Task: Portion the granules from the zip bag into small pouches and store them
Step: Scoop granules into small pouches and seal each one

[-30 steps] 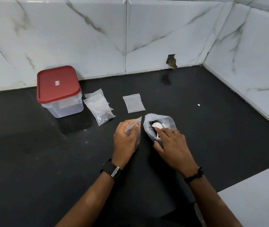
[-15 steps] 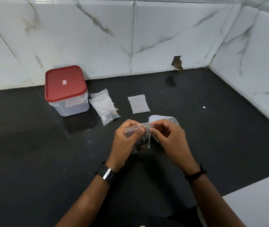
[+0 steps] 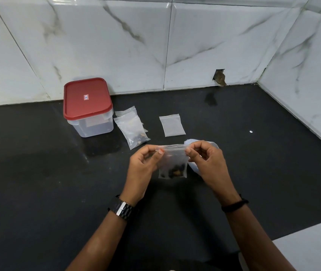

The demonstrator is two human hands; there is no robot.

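At frame centre the filled small pouch (image 3: 173, 163) is held above the tabletop (image 3: 38, 182), its horizontal zip strip pinched at opposite ends by the left hand (image 3: 143, 167) and right hand (image 3: 207, 162), both grips closed.

Bare forearms; black watch (image 3: 124, 209), black wristband (image 3: 234, 205).

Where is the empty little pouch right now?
In the head view the empty pouch lies flat on the black counter, right of the filled pouches and the red-lidded container, just beyond the hands.
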